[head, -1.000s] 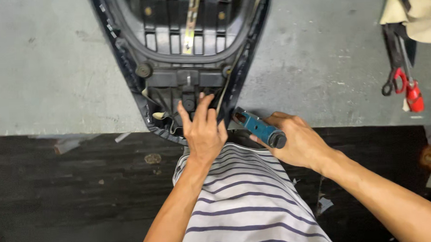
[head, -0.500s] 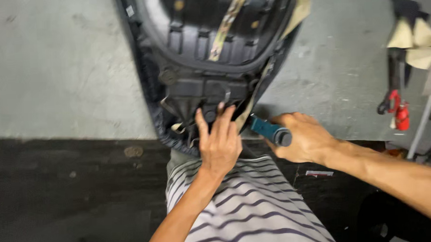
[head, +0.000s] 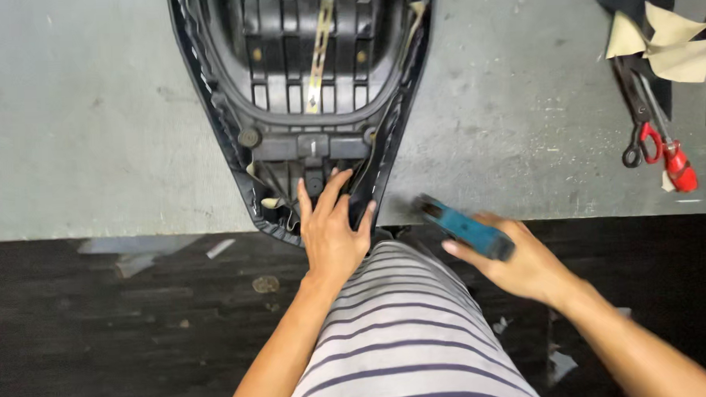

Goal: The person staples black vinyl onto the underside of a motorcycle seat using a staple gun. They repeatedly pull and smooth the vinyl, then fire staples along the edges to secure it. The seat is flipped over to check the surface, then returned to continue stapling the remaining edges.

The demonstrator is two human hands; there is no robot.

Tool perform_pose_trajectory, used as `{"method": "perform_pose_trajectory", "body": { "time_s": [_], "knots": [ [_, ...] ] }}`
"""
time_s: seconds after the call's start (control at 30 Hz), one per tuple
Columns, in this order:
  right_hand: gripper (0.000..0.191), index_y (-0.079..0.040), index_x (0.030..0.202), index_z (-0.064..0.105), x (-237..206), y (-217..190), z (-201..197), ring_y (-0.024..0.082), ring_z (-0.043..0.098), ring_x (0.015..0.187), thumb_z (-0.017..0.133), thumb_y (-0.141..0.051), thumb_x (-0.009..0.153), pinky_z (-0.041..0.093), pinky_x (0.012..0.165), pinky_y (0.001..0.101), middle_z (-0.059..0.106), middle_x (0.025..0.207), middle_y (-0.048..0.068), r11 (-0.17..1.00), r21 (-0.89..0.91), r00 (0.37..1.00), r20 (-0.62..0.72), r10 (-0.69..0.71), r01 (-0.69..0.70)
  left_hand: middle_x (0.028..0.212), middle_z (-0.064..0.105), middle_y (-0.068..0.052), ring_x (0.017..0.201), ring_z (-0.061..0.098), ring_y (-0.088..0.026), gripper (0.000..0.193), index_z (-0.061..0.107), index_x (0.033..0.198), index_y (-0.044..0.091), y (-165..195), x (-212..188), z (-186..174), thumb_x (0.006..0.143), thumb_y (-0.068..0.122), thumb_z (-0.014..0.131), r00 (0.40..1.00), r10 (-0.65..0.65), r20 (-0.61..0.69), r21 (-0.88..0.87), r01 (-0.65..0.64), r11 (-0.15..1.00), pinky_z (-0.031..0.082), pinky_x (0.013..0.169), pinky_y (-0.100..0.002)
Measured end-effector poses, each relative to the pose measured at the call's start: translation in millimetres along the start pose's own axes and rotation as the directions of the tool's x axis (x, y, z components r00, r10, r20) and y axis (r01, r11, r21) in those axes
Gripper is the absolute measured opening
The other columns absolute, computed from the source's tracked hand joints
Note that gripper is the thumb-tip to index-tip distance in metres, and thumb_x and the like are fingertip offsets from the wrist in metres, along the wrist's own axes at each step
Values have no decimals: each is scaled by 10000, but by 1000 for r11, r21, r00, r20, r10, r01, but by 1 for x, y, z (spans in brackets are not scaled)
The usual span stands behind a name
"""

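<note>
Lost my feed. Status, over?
Left hand flat on seat base, near end. Right hand holds blue tool, beside seat. Nothing between.

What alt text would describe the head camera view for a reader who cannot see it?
A left hand presses on the narrow end of an upturned black plastic seat base on a grey workbench, while the right hand holds a blue handheld tool. Red-handled scissors lie far right.

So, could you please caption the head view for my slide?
Left hand presses an upturned seat; right hand holds a blue tool.
</note>
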State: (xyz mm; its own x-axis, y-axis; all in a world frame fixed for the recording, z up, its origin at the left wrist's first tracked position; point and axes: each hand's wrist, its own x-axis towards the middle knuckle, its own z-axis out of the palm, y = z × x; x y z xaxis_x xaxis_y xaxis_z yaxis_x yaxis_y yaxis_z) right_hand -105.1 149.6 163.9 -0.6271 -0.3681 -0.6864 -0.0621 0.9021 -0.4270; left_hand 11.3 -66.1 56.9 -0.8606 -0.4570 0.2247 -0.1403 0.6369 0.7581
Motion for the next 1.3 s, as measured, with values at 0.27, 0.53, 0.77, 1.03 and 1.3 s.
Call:
{"method": "perform_pose_trajectory", "body": {
  "time_s": [0.27, 0.53, 0.77, 1.03, 1.3],
  "knots": [
    [445, 32, 795, 737, -20, 104, 20, 154, 520, 564, 794, -407, 836, 461, 548, 367, 566, 578, 37, 922, 289, 950, -101, 297, -257, 1355, 612, -122, 1191, 584, -323, 215, 735, 957, -2, 35, 15, -5, 784, 101, 809, 995, -85, 43, 4, 85, 996, 221, 1173, -622],
    [443, 5, 700, 690, -48, 143, 6, 120, 489, 533, 790, -411, 813, 444, 518, 362, 545, 539, 17, 894, 428, 933, -251, 256, -130, 1349, 616, -118, 1197, 559, -351, 291, 683, 1051, -26, 104, 35, 55, 848, 151, 792, 998, -5, -63, -47, 2, 999, 351, 1066, -527],
    [472, 15, 705, 677, -52, 155, 7, 123, 503, 541, 802, -427, 812, 453, 531, 358, 558, 539, 32, 880, 427, 923, -212, 321, -208, 996, 638, -93, 963, 557, -313, 240, 717, 961, 9, 87, 35, 89, 838, 195, 807, 985, 172, 23, 192, -173, 966, 354, 917, -491],
    [421, 8, 798, 769, -51, 174, 26, 141, 575, 576, 819, -410, 794, 497, 570, 353, 658, 610, 58, 830, 484, 904, -161, 395, -276, 797, 573, -108, 832, 537, -318, 325, 637, 761, 11, 63, 21, 103, 865, 234, 850, 973, 231, 4, 229, -226, 947, 367, 883, -483],
    [449, 3, 901, 758, -43, 154, 13, 188, 707, 634, 774, -436, 813, 549, 633, 371, 742, 671, 116, 897, 357, 942, -113, 317, -259, 944, 616, -103, 941, 539, -299, 464, 714, 848, -32, 82, 19, 87, 701, 354, 926, 987, 115, 113, 180, -134, 975, 339, 925, -493]
  ]
}}
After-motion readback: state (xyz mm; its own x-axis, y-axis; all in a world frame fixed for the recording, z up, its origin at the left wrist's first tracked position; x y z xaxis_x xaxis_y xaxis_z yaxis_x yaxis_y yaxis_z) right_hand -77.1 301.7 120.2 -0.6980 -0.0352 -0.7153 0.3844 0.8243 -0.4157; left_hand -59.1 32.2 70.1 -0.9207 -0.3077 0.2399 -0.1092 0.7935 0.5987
